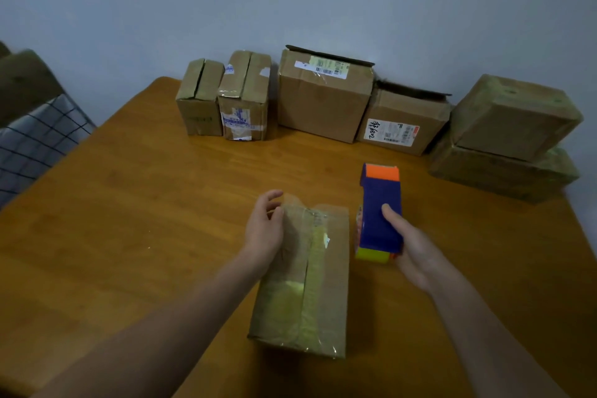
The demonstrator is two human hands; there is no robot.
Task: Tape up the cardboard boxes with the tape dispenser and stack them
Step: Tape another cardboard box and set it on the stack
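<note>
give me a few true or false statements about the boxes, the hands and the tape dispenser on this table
1. The right hand holds the tape dispenser. True.
2. The left hand rests on the near box. True.
3. The dispenser is red and green. False: blue, with orange and yellow parts.
4. No boxes are stacked. False: two stacked boxes sit at the far right.
5. The table is wooden. True.

Dim, soft focus, wide-angle edge distortion
</note>
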